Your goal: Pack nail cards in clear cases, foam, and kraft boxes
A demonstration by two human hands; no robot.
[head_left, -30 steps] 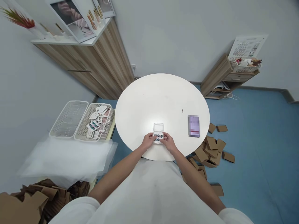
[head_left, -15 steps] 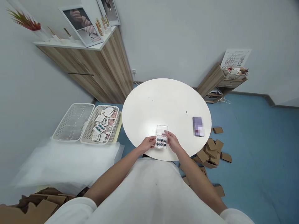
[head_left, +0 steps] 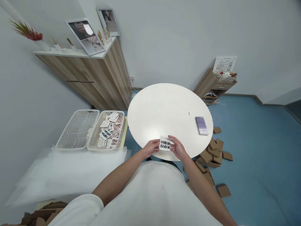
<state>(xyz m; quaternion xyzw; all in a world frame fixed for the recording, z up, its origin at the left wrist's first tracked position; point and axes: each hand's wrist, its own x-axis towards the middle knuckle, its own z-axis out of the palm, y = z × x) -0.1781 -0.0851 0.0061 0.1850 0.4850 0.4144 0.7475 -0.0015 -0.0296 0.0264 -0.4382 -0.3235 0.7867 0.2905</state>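
1. the nail case (head_left: pixel 165 145) is gripped between your left hand (head_left: pixel 151 148) and right hand (head_left: pixel 178 147), at the near side of the white table (head_left: pixel 169 110).
2. a blurred purple item (head_left: pixel 201 126) lies farther right.
3. brown cartons (head_left: pixel 213 153) litter the blue floor (head_left: pixel 254 150).

The nails (head_left: pixel 165 142) are showing dark blue and grey tones. The cabinet (head_left: pixel 114 72) is displaying streaked brown woodgrain.

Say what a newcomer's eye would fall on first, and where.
Probably the rounded white table at centre, where both hands hold a small white rectangular case of mostly dark ovals over its near side. Next, the white plastic basket of cards left of the table, then the brown cardboard boxes on the blue floor to its right.
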